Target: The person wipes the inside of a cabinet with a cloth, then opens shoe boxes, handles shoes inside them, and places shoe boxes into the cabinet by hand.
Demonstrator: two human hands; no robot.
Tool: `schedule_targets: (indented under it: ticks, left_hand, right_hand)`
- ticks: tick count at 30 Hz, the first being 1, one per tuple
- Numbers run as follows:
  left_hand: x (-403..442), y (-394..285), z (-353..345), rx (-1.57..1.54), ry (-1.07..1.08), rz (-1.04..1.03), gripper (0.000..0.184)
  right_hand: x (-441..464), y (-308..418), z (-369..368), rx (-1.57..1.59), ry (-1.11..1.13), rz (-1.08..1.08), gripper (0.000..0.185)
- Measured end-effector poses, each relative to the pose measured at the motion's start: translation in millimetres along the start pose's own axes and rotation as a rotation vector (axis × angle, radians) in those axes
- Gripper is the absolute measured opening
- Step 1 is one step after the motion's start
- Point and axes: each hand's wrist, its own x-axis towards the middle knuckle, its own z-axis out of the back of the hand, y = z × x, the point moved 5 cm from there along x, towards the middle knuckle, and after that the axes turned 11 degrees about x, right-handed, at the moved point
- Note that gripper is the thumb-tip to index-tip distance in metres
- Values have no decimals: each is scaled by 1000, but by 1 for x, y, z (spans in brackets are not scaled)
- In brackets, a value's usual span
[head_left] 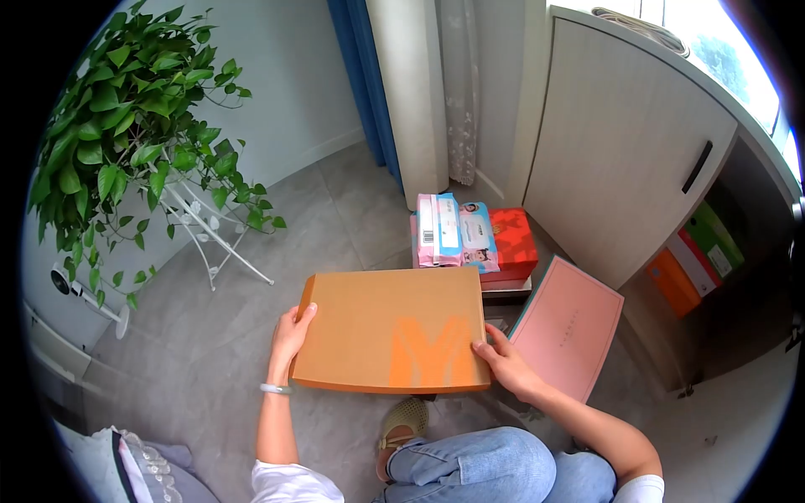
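A flat brown cardboard box with a large orange letter-like mark is held level above my knees. My left hand grips its left edge, thumb on the top face; a pale bangle circles that wrist. At the right edge my right hand clasps the box, thumb on top and fingers partly hidden. Just right of that hand lies a pink flat box. Behind the cardboard box, packs of wipes rest beside and partly over a red patterned box.
A leafy potted plant on a white metal stand is at left. To the right, a pale cabinet has an open compartment with colourful folders. A blue curtain hangs behind. Fabric lies lower left.
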Motion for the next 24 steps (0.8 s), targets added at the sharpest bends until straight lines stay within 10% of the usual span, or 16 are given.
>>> schedule_targets:
  ticks: [10,24]
  left_hand:
    - [12,29,-6,138,0,24,58]
    - [-32,66,-15,-13,177,96,71]
  right_hand:
    - [27,16,-2,-544,-82,217,69]
    - [1,-51,-26,-597,247,-193,68]
